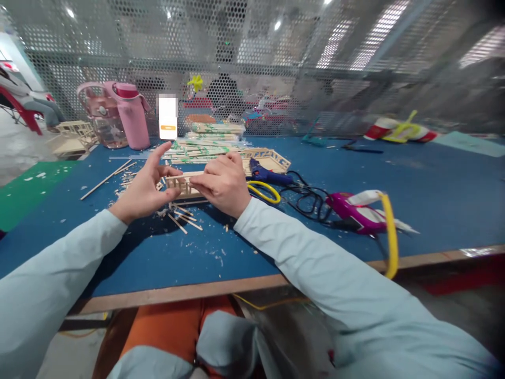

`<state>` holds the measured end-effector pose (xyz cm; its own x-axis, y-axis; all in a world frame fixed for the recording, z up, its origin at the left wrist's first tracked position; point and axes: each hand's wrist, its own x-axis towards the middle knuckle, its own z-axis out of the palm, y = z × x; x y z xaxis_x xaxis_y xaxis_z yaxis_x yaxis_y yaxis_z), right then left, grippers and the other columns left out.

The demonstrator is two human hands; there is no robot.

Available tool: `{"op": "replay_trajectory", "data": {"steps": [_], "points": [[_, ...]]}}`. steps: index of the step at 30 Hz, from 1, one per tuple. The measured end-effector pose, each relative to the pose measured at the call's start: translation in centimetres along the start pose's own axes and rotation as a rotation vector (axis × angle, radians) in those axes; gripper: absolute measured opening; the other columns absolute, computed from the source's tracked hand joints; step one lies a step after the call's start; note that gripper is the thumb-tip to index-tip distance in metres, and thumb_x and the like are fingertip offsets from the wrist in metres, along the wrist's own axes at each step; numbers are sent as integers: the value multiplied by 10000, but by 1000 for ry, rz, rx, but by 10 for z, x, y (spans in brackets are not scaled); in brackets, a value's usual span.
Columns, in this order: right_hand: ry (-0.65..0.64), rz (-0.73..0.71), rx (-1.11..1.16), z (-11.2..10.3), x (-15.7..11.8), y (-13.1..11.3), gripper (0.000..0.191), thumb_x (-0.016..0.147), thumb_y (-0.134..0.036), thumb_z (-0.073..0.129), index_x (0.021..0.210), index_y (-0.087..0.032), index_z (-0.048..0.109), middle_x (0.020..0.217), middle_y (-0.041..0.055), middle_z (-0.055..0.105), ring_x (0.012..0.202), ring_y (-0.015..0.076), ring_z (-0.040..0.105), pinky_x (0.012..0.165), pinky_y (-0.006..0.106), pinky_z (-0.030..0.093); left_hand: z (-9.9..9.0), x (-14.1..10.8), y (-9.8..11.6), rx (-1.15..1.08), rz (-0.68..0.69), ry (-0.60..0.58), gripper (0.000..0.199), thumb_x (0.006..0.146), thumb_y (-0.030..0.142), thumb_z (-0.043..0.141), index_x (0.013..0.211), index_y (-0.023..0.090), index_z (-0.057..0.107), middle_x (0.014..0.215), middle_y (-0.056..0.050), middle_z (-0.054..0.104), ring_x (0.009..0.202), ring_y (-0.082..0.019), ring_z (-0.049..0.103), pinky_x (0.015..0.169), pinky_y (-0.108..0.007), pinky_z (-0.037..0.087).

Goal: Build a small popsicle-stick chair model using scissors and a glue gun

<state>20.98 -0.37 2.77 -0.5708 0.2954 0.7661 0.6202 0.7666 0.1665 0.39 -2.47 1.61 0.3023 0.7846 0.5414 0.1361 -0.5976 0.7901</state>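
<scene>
A small frame of thin wooden sticks (182,185) stands on the blue tabletop between my two hands. My left hand (144,187) is at its left end, fingers spread and index raised; the thumb lies close to the frame's front, and I cannot tell whether it presses on it. My right hand (224,181) has its fingers pinched together on a light wooden stick (193,174) along the frame's top. That hand hides the frame's right part. Several loose sticks (185,218) and shavings lie just in front of the frame.
Behind my hands are bundled sticks in plastic (209,145) and a larger stick-built piece (272,158). A blue glue gun (270,173), black cable and purple glue gun (361,213) lie rightward. Pink bottle (133,118) and lit phone (168,118) stand at back left, before a perforated metal screen (268,47).
</scene>
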Motion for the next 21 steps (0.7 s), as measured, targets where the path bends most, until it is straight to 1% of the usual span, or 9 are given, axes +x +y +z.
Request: {"op": "replay_trajectory", "data": {"steps": [5, 10, 13, 15, 17, 18, 19, 21], "points": [[-20, 26, 44, 1, 1, -2, 320, 931, -423, 460, 828, -288, 732, 653, -1, 549, 736, 166, 414, 798, 366, 207, 9, 1, 1, 64, 39, 85, 806, 714, 175, 703, 1404, 202, 287, 856, -39, 644, 822, -169, 643, 724, -290, 529], [-42, 47, 69, 2, 1, -5, 315, 935, -396, 454, 838, -262, 721, 670, 10, 580, 760, 174, 438, 815, 383, 223, 12, 1, 3, 122, 56, 138, 772, 740, 222, 705, 1393, 202, 293, 808, -21, 638, 714, -151, 643, 683, -286, 535], [-21, 22, 116, 0, 0, -5, 241, 913, -333, 476, 901, -234, 695, 762, 29, 614, 816, 192, 462, 838, 392, 251, 12, 1, 2, 153, 46, 149, 782, 740, 251, 712, 1392, 194, 283, 818, -30, 643, 702, -148, 638, 654, -267, 532], [8, 38, 176, -5, 0, -4, 201, 840, -242, 512, 975, -202, 656, 867, 51, 627, 874, 211, 481, 865, 403, 279, 11, 1, 2, 160, 38, 151, 792, 742, 256, 708, 1399, 194, 269, 820, -30, 642, 691, -143, 631, 645, -258, 530], [22, 105, 255, -12, 4, -2, 328, 728, -148, 516, 1043, -175, 604, 975, 75, 620, 934, 226, 493, 881, 407, 312, 11, 1, 3, 158, 39, 151, 781, 754, 247, 695, 1403, 198, 263, 818, -25, 636, 683, -136, 625, 647, -257, 531], [-3, 133, 309, -16, 7, 0, 401, 676, -118, 505, 1067, -167, 580, 1003, 79, 616, 940, 225, 501, 873, 400, 334, 11, 0, 3, 157, 42, 149, 773, 761, 241, 689, 1405, 199, 263, 809, -19, 631, 681, -134, 624, 651, -258, 532], [-61, 144, 370, -19, 12, 2, 457, 640, -102, 496, 1089, -162, 559, 1005, 77, 618, 921, 218, 515, 849, 385, 358, 11, 0, 3, 156, 46, 147, 769, 765, 236, 686, 1407, 199, 263, 792, -13, 625, 683, -134, 625, 655, -260, 533], [-233, 132, 480, -23, 22, 5, 511, 615, -93, 486, 1121, -154, 531, 944, 57, 632, 837, 189, 543, 782, 344, 390, 12, 0, 3, 152, 53, 137, 777, 765, 234, 690, 1411, 195, 260, 756, -2, 611, 694, -142, 629, 664, -267, 536]]}}
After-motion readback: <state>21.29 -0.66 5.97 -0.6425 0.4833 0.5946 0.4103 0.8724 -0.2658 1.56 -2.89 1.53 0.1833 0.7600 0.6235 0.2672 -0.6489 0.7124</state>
